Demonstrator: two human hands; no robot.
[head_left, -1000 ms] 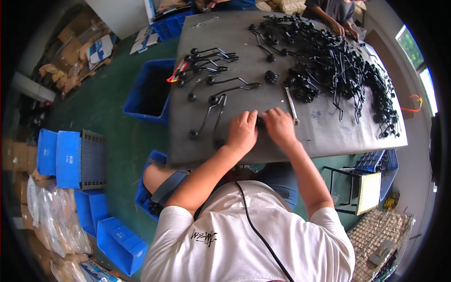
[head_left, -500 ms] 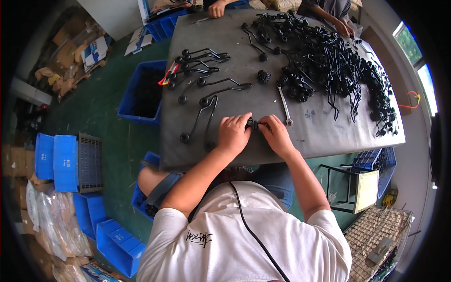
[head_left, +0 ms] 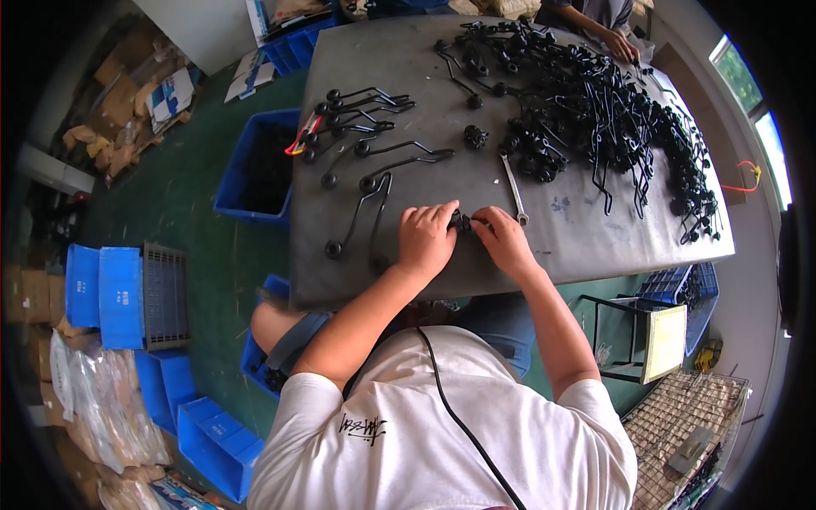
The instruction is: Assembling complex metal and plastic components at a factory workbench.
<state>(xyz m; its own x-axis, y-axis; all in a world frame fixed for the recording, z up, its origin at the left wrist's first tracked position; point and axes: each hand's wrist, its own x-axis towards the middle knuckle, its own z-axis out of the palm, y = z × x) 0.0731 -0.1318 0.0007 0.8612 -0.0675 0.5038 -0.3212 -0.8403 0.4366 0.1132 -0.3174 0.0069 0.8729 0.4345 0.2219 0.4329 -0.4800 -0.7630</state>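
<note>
Close to the table's near edge, my left hand (head_left: 427, 238) is closed around a small black part (head_left: 460, 221). My right hand (head_left: 503, 235) meets it from the other side, thumb and fingertips pinched on the part's right end. Fingers cover much of the part, so its exact kind is unclear. Left of my left hand lie bent black rods with round ends (head_left: 368, 211). Beyond my right hand rests an open-end wrench (head_left: 514, 191), with a small cluster of black round pieces (head_left: 476, 137) farther off.
A big heap of black rods (head_left: 595, 110) covers the table's (head_left: 408, 76) far right. Red-handled pliers (head_left: 302, 136) lie at its left edge, above a blue bin (head_left: 246, 170). Across the table, another person's hand (head_left: 620, 44) works beside the heap. A stool (head_left: 663, 342) stands right.
The other person's hand at the table's far left edge has gone from view. My right fingers have shifted slightly on the part; my left hand keeps its hold.
</note>
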